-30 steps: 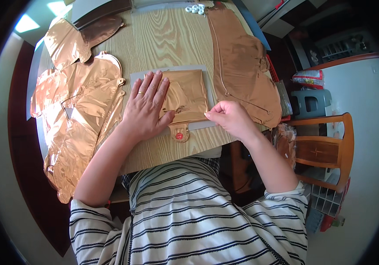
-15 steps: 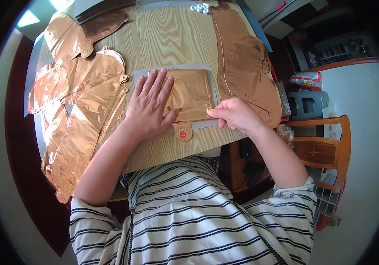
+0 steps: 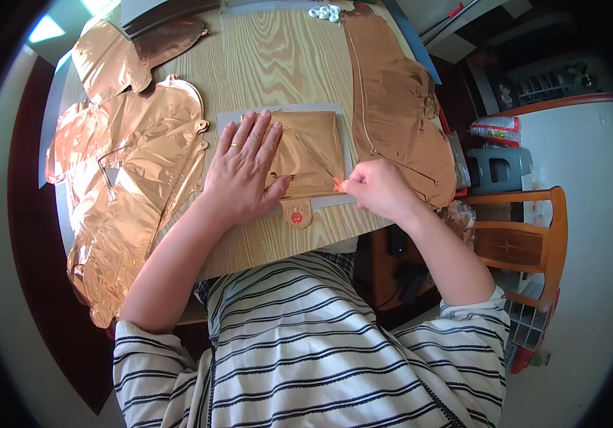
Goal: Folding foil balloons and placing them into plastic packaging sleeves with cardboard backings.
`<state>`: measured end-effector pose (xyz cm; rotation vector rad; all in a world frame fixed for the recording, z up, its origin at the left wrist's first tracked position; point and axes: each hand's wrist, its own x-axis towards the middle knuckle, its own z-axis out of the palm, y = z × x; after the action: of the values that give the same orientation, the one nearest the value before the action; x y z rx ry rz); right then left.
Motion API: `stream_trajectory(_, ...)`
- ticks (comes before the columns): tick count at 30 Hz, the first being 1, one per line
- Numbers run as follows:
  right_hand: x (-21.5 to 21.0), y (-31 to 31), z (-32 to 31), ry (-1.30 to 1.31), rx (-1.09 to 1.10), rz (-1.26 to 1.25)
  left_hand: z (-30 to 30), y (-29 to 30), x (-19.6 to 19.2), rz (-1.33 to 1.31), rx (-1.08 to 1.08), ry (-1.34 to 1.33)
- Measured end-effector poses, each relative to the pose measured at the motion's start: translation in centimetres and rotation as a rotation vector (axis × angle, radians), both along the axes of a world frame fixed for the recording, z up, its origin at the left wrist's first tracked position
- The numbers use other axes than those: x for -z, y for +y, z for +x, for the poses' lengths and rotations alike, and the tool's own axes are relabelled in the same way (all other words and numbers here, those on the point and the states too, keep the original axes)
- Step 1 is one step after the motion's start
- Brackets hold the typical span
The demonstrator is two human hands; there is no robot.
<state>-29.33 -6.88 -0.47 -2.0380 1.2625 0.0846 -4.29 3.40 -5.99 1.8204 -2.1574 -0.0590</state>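
Observation:
A folded rose-gold foil balloon [image 3: 310,143] lies as a flat square on a thin grey board [image 3: 347,139] near the table's front edge. My left hand [image 3: 242,167] rests flat over its left part, fingers stretched out, a ring on one of them. At the near right corner my right hand [image 3: 381,189] pinches the foil between thumb and bent fingers, and creases run from that point. A rounded tab [image 3: 296,215] with a red dot sticks out from the near side of the square.
Unfolded foil balloons [image 3: 135,157] cover the table's left side. Another long foil balloon [image 3: 396,107] lies along the right. Small white items [image 3: 324,13] sit at the far edge of the wood-grain table [image 3: 271,57]. A wooden chair [image 3: 513,242] and a grey stool [image 3: 499,167] stand at right.
My right hand has shifted slightly rightward and its fingers have curled in more tightly. The foil corner is now pulled, with sharper creases. My left hand stays put.

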Motion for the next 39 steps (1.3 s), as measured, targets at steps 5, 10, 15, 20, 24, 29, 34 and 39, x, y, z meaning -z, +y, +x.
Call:
stream_trajectory(5,-3.7,-0.1,1.1,-0.155,0.091,-0.243,0.1,0.1,-0.3,0.027,-0.005,-0.015)
stream_trajectory(10,-0.6,-0.3,4.5,-0.319,-0.212,-0.686,0.1,-0.1,-0.1,0.01,0.01,-0.003)
stream_trajectory(15,3.8,-0.6,6.2,-0.079,-0.322,-0.593,0.7,0.2,-1.0,-0.023,0.013,0.149)
stream_trajectory(20,4.2,0.3,5.9,-0.088,-0.332,-0.583,1.8,1.2,-3.5,0.122,-0.127,0.688)
stream_trajectory(24,4.3,0.3,6.4,-0.066,-0.365,-0.592,3.3,2.0,-3.1,0.079,-0.144,0.564)
stream_trajectory(29,4.3,0.2,6.8,-0.021,-0.357,-0.565,1.6,0.6,-3.1,-0.02,-0.058,0.114)
stream_trajectory(34,4.1,0.3,6.9,-0.015,-0.317,-0.514,2.0,1.1,-1.0,-0.048,-0.03,0.056)
stream_trajectory(39,3.9,0.1,6.6,-0.023,-0.33,-0.519,3.3,0.3,-3.5,0.129,-0.174,0.687)
